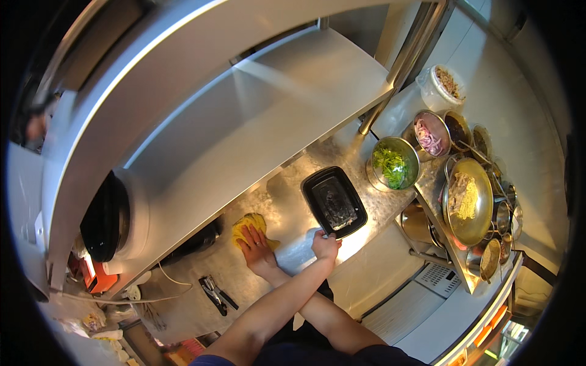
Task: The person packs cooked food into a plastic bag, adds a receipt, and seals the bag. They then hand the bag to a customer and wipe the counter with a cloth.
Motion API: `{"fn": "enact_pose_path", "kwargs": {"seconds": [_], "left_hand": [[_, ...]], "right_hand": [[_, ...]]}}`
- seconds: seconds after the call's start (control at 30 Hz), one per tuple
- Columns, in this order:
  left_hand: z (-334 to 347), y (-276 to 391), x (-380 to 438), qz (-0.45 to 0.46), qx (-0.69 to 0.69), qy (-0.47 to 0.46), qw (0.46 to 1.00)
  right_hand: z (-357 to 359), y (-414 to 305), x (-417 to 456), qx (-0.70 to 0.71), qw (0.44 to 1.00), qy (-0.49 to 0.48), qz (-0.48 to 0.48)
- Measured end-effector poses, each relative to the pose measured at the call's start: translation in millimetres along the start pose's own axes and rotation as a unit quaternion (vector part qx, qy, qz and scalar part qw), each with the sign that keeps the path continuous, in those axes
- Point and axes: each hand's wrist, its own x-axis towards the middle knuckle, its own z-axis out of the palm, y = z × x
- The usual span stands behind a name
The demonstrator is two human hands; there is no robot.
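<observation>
My forearms cross. My left hand (326,246) reaches over to the right and grips the near rim of a black plastic food container (333,201), which has whitish residue on its bottom. Over on the left side, my right hand (259,252) holds a folded yellow cloth (245,224) down against the stainless steel worktop (288,215), palm down with the fingers spread. A ring shows on one finger. The cloth's underside is hidden.
A steel shelf (256,123) overhangs the worktop. Tongs and other hand tools (217,295) lie left. Steel pots of chopped greens (391,167) and sliced red onion (430,137) stand right, beside a pan of noodles (468,201). A cable (169,297) runs at left.
</observation>
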Motion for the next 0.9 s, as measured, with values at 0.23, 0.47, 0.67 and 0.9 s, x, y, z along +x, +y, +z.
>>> {"fn": "enact_pose_path", "kwargs": {"seconds": [0.23,0.47,0.67,0.9], "left_hand": [[-46,83,-28,-0.022,-0.105,-0.101,0.989],[-204,132,-60,0.025,0.036,-0.080,0.996],[-253,92,-93,0.012,0.059,-0.079,0.995],[-286,68,-141,0.013,0.065,-0.008,0.998]], "right_hand": [[-27,71,53,-0.084,0.990,0.006,0.116],[-149,134,-174,0.035,0.887,0.275,0.369],[-203,129,-173,-0.222,0.935,0.130,0.246],[9,32,20,0.181,0.970,0.048,-0.156]]}}
